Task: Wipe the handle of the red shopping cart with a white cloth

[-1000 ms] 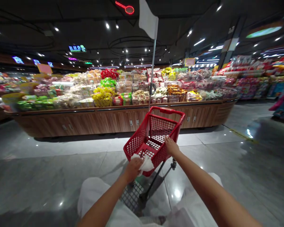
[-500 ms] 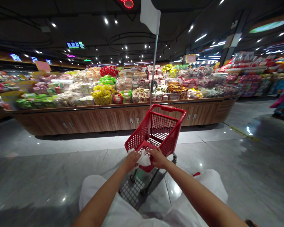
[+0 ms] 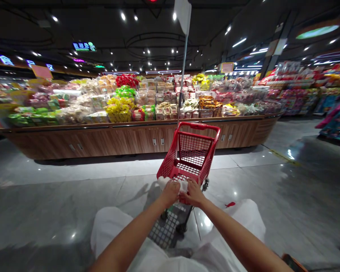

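Note:
A small red plastic shopping cart (image 3: 195, 149) stands in front of me, its handle on the far side and its lower front end towards me. A crumpled white cloth (image 3: 183, 186) lies over the near rim of the basket. My left hand (image 3: 170, 192) is closed on the cloth against this rim, with some cloth sticking out to its left. Just to the right, my right hand (image 3: 195, 193) has its fingers curled over the rim, touching the cloth's edge. The fingertips of both hands are partly hidden.
Beyond the cart is a long wooden display counter (image 3: 130, 139) heaped with packaged food. A white flag (image 3: 183, 17) rises on a pole behind the cart. My knees in white trousers (image 3: 109, 226) flank the cart's base on the shiny tiled floor (image 3: 59, 204). More stocked shelves (image 3: 297, 90) stand right.
My left hand has moved right with the cloth, closer to my right hand. The cart's near end has swung slightly right. My view has shifted a little.

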Motion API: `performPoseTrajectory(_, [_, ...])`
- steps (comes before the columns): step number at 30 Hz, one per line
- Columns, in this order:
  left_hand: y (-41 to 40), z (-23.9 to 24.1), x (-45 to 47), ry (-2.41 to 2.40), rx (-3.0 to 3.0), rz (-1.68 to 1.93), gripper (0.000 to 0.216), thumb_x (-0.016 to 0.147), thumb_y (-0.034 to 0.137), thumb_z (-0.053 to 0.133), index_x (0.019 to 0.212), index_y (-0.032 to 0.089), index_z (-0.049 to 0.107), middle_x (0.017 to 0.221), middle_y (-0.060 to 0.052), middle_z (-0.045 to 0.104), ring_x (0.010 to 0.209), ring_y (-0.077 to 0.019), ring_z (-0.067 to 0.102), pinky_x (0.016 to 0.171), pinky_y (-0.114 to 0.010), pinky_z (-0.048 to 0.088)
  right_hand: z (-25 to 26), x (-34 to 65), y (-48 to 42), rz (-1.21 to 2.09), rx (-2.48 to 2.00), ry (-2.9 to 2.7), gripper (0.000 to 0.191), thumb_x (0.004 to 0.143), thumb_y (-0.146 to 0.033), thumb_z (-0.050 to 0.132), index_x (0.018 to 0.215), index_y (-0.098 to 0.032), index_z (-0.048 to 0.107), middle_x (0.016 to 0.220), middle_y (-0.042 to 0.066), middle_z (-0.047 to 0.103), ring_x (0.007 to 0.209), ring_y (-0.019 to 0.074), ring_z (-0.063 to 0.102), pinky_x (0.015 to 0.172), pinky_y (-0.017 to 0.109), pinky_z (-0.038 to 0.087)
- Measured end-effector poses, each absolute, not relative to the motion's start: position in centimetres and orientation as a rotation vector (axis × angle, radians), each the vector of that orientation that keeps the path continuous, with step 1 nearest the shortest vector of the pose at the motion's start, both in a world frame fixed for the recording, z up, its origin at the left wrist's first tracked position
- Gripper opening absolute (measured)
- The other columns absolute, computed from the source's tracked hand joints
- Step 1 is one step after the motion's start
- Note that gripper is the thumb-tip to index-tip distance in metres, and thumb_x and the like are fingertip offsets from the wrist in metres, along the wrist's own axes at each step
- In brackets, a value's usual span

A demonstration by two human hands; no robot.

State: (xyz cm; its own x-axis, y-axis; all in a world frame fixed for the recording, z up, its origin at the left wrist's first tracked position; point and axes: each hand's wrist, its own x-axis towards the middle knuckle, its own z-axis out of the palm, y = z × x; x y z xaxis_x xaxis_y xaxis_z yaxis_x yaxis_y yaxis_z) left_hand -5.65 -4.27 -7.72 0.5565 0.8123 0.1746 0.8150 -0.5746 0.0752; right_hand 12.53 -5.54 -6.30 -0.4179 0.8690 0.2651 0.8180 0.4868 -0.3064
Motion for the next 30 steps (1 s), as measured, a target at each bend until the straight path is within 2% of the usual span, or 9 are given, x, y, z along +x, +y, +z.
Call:
performPoseTrajectory(4, [-3.2, -7.1, -6.4, -1.325, -2.812, -0.251, 0.025, 0.086, 0.028, 0.055, 0.109, 0.016, 0.057, 0.106, -0.011, 0.064, 0.103, -0.0249, 0.057, 0.099, -0.041, 0.04, -6.4, 14.5, -5.0, 0.144, -1.341, -2.459, 0.03, 0.089, -0.043, 0.05, 0.092, -0.019, 0.069, 0.098, 0.007, 0.066, 0.108, 0.0251, 0.05, 0.111, 0.052, 0.006])
performPoseTrajectory(7, [-1.5, -6.1, -9.5, -1.385, -2.779, -0.262, 0.028, 0.083, 0.019, 0.058, 0.111, 0.017, 0.057, 0.105, -0.01, 0.064, 0.105, -0.0235, 0.057, 0.106, -0.044, 0.034, -5.9, 15.8, -4.6, 0.147, -1.297, -2.51, 0.032, 0.091, -0.043, 0.049, 0.079, -0.02, 0.067, 0.085, 0.003, 0.065, 0.098, 0.0209, 0.052, 0.11, 0.05, 0.008])
performPoseTrajectory(12, [-1.1, -6.5, -10.2, -1.546, -2.675, -0.245, 0.036, 0.081, 0.019, 0.058, 0.117, 0.016, 0.054, 0.113, -0.011, 0.063, 0.113, -0.0246, 0.054, 0.114, -0.048, 0.022, -5.6, 17.2, -4.3, 0.162, -1.241, -2.552, 0.033, 0.092, -0.042, 0.047, 0.077, -0.021, 0.066, 0.086, 0.002, 0.065, 0.104, 0.0214, 0.05, 0.108, 0.051, 0.011])
performPoseTrajectory(16, [-1.8, -7.8, -7.7, -1.603, -2.585, -0.333, 0.038, 0.083, 0.021, 0.056, 0.12, 0.012, 0.052, 0.113, -0.014, 0.062, 0.115, -0.0277, 0.053, 0.115, -0.049, 0.021, -4.9, 18.1, -4.2, 0.201, -1.306, -2.511, 0.021, 0.089, -0.039, 0.052, 0.091, -0.023, 0.067, 0.116, 0.006, 0.063, 0.117, 0.0238, 0.048, 0.109, 0.052, 0.012])
performPoseTrajectory(19, [-2.2, -8.6, -6.0, -1.611, -2.524, -0.43, 0.037, 0.084, 0.02, 0.054, 0.12, 0.014, 0.052, 0.112, -0.013, 0.063, 0.114, -0.0279, 0.054, 0.115, -0.05, 0.022, -2.1, 17.4, -4.4, 0.157, -1.381, -2.296, 0.023, 0.079, -0.036, 0.065, 0.098, -0.023, 0.067, 0.15, 0.01, 0.033, 0.134, 0.0297, 0.032, 0.107, 0.054, 0.017])
performPoseTrajectory(21, [-2.4, -9.1, -4.9, -1.629, -2.482, -0.478, 0.039, 0.082, 0.019, 0.054, 0.121, 0.015, 0.051, 0.113, -0.012, 0.063, 0.113, -0.0276, 0.055, 0.113, -0.052, 0.024, 1.3, 16.2, -4.8, 0.007, -1.275, -2.183, 0.014, 0.074, -0.033, 0.07, 0.082, -0.022, 0.068, 0.157, 0.005, 0.018, 0.14, 0.0323, 0.019, 0.109, 0.056, 0.011])
performPoseTrajectory(24, [-2.9, -9.7, -3.2, -1.654, -2.426, -0.567, 0.044, 0.08, 0.019, 0.056, 0.123, 0.014, 0.049, 0.116, -0.012, 0.061, 0.114, -0.0278, 0.054, 0.113, -0.053, 0.026, 7.3, 14.0, -5.9, -0.286, -0.978, -2.137, 0.013, 0.072, -0.024, 0.068, 0.06, -0.022, 0.065, 0.156, -0.008, 0.018, 0.144, 0.0319, 0.002, 0.11, 0.056, -0.011])
performPoseTrajectory(27, [-3.4, -10.1, -1.9, -1.69, -2.405, -0.643, 0.044, 0.079, 0.017, 0.055, 0.123, 0.014, 0.05, 0.113, -0.011, 0.062, 0.114, -0.0277, 0.054, 0.114, -0.053, 0.023, 12.2, 13.0, -6.9, -0.462, -0.835, -2.146, 0.015, 0.072, -0.019, 0.066, 0.057, -0.023, 0.065, 0.154, -0.014, 0.021, 0.144, 0.0287, -0.01, 0.107, 0.053, -0.024])
performPoseTrajectory(30, [-3.7, -10.3, -1.5, -1.711, -2.418, -0.656, 0.04, 0.079, 0.017, 0.055, 0.119, 0.018, 0.053, 0.109, -0.009, 0.064, 0.111, -0.0269, 0.055, 0.114, -0.055, 0.022, 14.8, 12.8, -7.4, -0.531, -0.805, -2.156, 0.016, 0.072, -0.016, 0.064, 0.058, -0.023, 0.064, 0.154, -0.016, 0.022, 0.143, 0.0265, -0.016, 0.106, 0.052, -0.027])
